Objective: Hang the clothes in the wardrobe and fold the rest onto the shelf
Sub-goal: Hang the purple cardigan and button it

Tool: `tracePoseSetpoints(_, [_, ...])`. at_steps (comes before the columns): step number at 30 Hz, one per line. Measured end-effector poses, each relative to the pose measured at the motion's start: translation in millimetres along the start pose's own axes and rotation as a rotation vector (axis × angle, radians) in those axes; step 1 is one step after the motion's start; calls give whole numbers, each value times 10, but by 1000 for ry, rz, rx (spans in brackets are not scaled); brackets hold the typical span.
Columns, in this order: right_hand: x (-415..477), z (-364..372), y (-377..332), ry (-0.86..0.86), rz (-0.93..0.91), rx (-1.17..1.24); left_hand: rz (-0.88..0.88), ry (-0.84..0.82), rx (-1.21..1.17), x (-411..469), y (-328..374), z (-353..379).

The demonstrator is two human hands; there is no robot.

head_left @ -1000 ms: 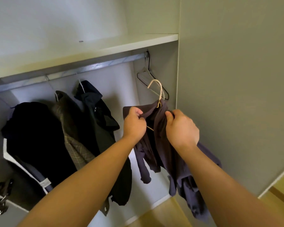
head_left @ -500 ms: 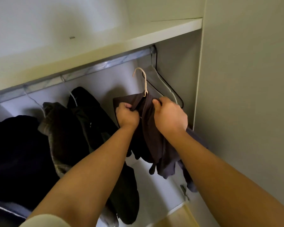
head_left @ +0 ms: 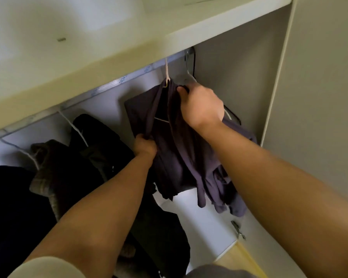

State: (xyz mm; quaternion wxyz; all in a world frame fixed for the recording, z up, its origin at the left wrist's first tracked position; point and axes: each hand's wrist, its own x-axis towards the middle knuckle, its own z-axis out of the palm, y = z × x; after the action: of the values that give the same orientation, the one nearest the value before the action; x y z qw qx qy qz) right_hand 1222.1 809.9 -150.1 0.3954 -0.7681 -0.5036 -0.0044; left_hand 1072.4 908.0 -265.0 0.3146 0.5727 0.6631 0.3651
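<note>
Right hand (head_left: 201, 109): clenched on the purple garment (head_left: 181, 157) at its collar, just under the hanger hook (head_left: 167, 74)
Left hand (head_left: 146, 147): gripping its front edge, lower and to the left
Hanger hook: rises straight above the right hand toward the rail (head_left: 117, 82); tip hidden behind the shelf (head_left: 129, 51)

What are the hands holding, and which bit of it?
The right hand pinches the purple shirt at its collar, beside the hanger; the left hand grips its front edge lower down.
</note>
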Motion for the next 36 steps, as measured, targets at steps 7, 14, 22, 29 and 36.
tracePoseSetpoints(7, [265, 314, -83, 61, 55, 4, 86, -103, 0, 239, -214, -105])
tracePoseSetpoints(14, [259, 568, -35, 17, 14, -90, -40, -216, 72, 406, -491, -72])
tracePoseSetpoints(22, [256, 769, 151, 144, -134, -314, -61, -355, -33, 247, -743, -130])
tracePoseSetpoints(29, [-385, 1111, 483, 414, -326, -217, 13, -383, 86, 66, -950, -112])
tracePoseSetpoints(36, [-990, 1789, 717, -91, 283, -65, 146, -354, 232, -194, -1054, -50])
